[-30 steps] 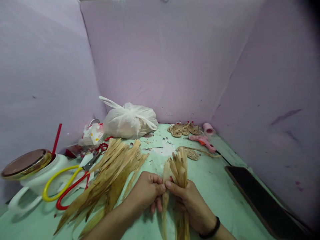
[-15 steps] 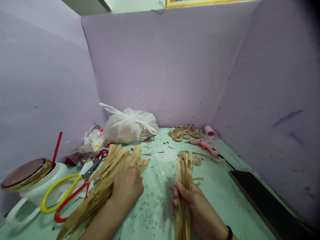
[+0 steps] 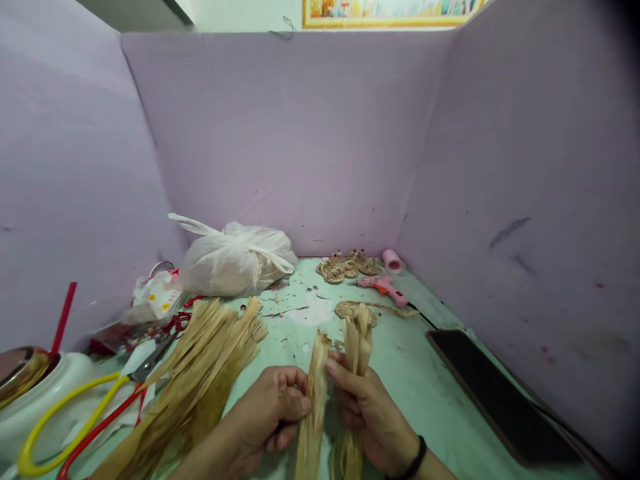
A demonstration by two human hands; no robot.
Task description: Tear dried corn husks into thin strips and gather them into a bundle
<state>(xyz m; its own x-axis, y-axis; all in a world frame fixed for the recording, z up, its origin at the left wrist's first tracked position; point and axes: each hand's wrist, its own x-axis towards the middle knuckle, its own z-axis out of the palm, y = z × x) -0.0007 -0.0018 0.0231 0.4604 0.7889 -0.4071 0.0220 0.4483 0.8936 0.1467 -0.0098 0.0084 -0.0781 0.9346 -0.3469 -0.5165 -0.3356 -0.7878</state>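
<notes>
My left hand (image 3: 275, 410) pinches a flat, pale-brown strip of dried plant fibre (image 3: 313, 407) by its side, holding it upright in front of me. Close beside it, my right hand (image 3: 367, 403) is closed round a small bundle of similar dried strips (image 3: 356, 343), and its fingertips come near the single strip's edge. A larger pile of dried strips (image 3: 200, 373) lies slanting on the table to the left of my left hand. Just beyond the right-hand bundle lies a coiled, braided piece (image 3: 345, 309) with a loose tail.
Scissors with yellow and red handles (image 3: 105, 400) and a white mug (image 3: 50, 400) stand at left. Behind are a tied white plastic bag (image 3: 235, 260), braided pieces (image 3: 335, 268), a pink glue gun (image 3: 383, 288) and a pink roll (image 3: 393, 261). A dark phone (image 3: 500, 393) lies right.
My left hand has moved right, off the large pile, and now holds one strip beside the bundle in my right hand. The camera view has turned somewhat to the right.
</notes>
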